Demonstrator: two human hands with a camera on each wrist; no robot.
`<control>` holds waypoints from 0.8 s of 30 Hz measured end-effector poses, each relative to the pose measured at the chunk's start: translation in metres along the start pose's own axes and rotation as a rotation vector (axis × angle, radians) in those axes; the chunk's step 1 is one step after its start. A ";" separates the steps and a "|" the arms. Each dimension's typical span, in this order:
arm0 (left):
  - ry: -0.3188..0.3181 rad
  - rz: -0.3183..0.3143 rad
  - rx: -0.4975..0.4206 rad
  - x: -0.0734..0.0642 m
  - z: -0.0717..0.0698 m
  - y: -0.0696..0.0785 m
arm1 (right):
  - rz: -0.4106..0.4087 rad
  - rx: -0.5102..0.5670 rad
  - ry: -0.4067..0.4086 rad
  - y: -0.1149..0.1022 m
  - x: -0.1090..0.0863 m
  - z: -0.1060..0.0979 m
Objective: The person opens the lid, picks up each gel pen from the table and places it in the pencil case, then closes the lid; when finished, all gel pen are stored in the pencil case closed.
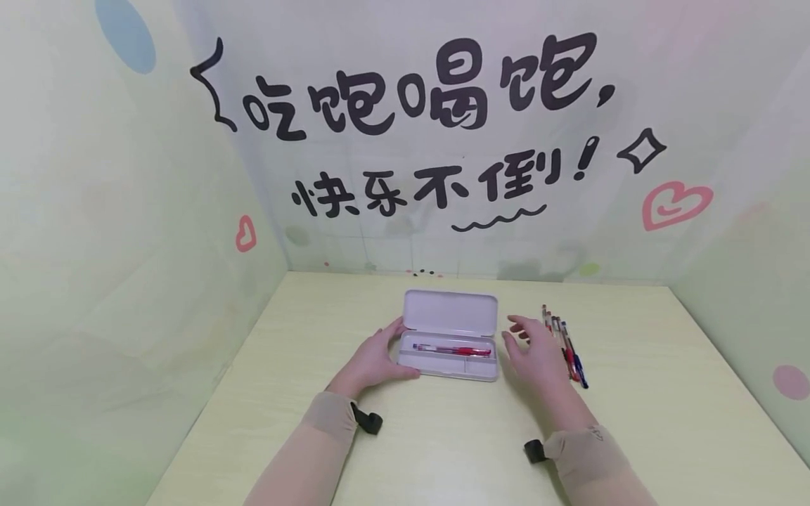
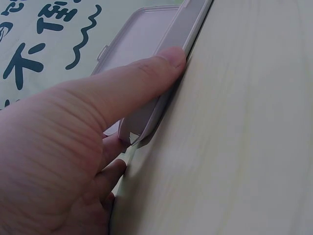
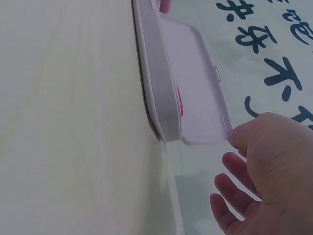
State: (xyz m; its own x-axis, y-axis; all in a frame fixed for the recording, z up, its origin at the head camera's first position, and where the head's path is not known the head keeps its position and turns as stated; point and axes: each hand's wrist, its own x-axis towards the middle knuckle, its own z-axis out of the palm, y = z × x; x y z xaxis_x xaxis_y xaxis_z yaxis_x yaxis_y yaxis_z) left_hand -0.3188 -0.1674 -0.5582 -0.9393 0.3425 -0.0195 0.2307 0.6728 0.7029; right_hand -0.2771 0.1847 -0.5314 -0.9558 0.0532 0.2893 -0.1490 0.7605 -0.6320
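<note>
Just R of pencil case [image 1: 451, 313], R hand [image 1: 538, 355] w/ loosely bent fingers [image 3: 235, 190]

Bright, evenly lit in head view; dimmer, greyer in both wrist views. Softly shadowed along base of pencil case [image 3: 190, 78].

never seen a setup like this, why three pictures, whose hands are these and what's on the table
There is no machine at work here, just a person's two bare hands. The wide picture comes from a camera worn on the head, looking forward and down; the two close ones come from cameras worn on each wrist. On the table sits an open pencil case with a red pen inside, and several loose pens lie to its right. The left hand holds the left end of the pencil case. The right hand is between the pencil case and the loose pens, holding nothing.
</note>
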 end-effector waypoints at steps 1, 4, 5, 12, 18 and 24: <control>0.001 0.002 -0.001 0.000 0.000 0.000 | 0.001 -0.007 0.021 0.004 -0.001 -0.003; 0.002 0.009 -0.003 -0.001 -0.001 0.001 | 0.026 -0.015 0.066 0.014 -0.004 -0.013; 0.002 0.009 -0.004 -0.001 -0.001 0.001 | 0.045 -0.016 0.072 0.017 -0.005 -0.017; 0.000 -0.004 -0.003 -0.001 -0.001 0.002 | 0.210 -0.028 0.101 0.040 -0.013 -0.037; 0.002 -0.008 -0.011 -0.002 -0.001 0.003 | 0.298 -0.062 0.084 0.057 -0.016 -0.048; 0.001 -0.018 -0.014 -0.002 0.000 0.003 | 0.365 -0.077 0.020 0.065 -0.021 -0.055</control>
State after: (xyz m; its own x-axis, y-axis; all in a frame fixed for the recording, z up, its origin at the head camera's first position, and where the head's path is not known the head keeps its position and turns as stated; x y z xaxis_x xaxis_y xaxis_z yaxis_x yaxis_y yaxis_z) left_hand -0.3159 -0.1663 -0.5560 -0.9434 0.3301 -0.0319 0.2103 0.6699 0.7120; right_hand -0.2528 0.2691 -0.5391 -0.9372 0.3419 0.0690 0.2213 0.7358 -0.6401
